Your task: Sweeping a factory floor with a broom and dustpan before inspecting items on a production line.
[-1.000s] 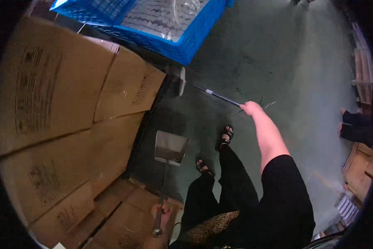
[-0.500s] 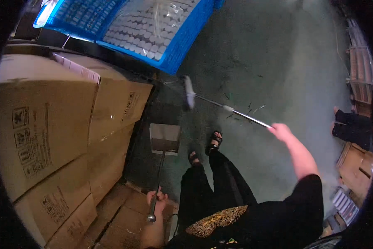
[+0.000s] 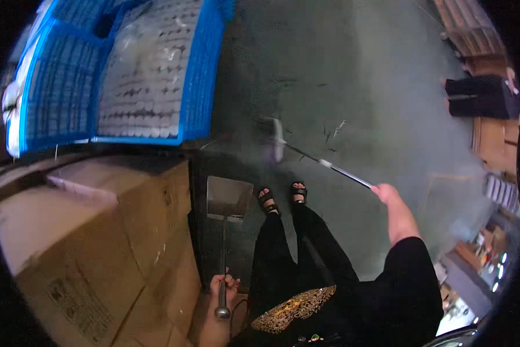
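My left hand [image 3: 227, 287] is closed around the handle of a long-handled dustpan [image 3: 229, 194], whose pale, wide pan rests low by the cardboard boxes, left of my feet. With my arm stretched out, my right hand [image 3: 386, 193] grips the end of a broom's metal stick. The broom head [image 3: 278, 140], pale and slightly blurred, is down at the floor ahead of my sandals. Several thin dark scraps and a pale one [image 3: 339, 128] lie on the floor to the right of the broom head.
Stacked cardboard boxes [image 3: 98, 254] fill the left side. Beyond them stand blue crates [image 3: 197, 87] packed with white round-topped items under clear film. At the right, another person in dark trousers [image 3: 476, 97] is near more cartons [image 3: 494, 144]. Grey-green floor [image 3: 381, 69] runs between.
The view has turned, so the crates sit lower and farther left. The broom head is closer to the scraps. My left foot has come forward beside the right. Both hands keep their grips.
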